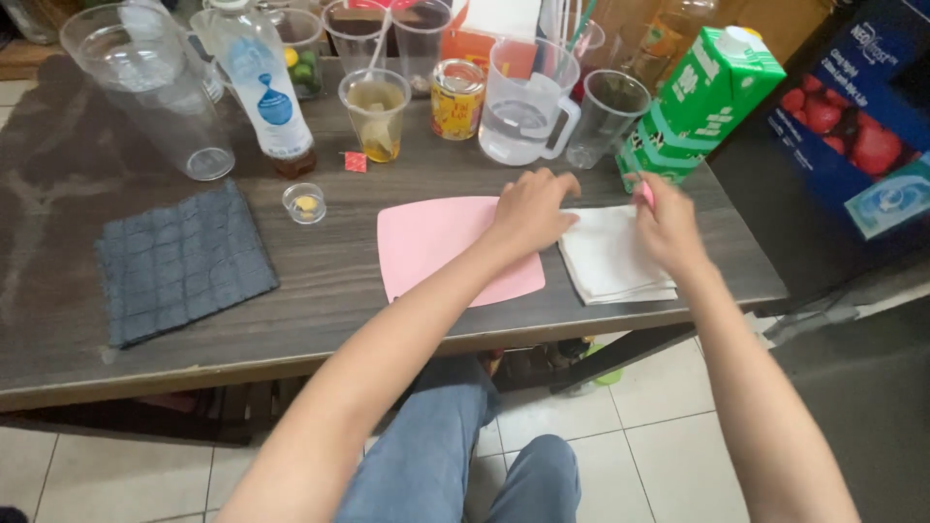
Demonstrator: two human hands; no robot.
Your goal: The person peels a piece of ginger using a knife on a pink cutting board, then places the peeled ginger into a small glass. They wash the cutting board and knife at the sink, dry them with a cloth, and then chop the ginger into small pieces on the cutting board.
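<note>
Green and white, the tall gable-topped cardboard carton stands at one o'clock from my hands, near the table's far right corner. Past the table edge at two o'clock sits a dark blue box printed with red fruit. At eleven o'clock stands a small yellow and red tin can, with a clear plastic measuring jug just to its right and a clear cup of pale yellowish drink to its left. Further toward ten o'clock is a clear plastic bottle with a white and blue label.

My left hand lies palm down, fingers together and slightly curled, resting across the right edge of the flat pink plastic cutting mat and touching the left edge of the folded white paper napkin stack. My right hand presses on the stack's far right corner, fingers closed around a small pink object that is mostly hidden. Both forearms stretch forward from six o'clock. The napkins lie at the near right of the dark wooden table, touching the mat. A grey quilted cloth lies at nine o'clock, well apart.
</note>
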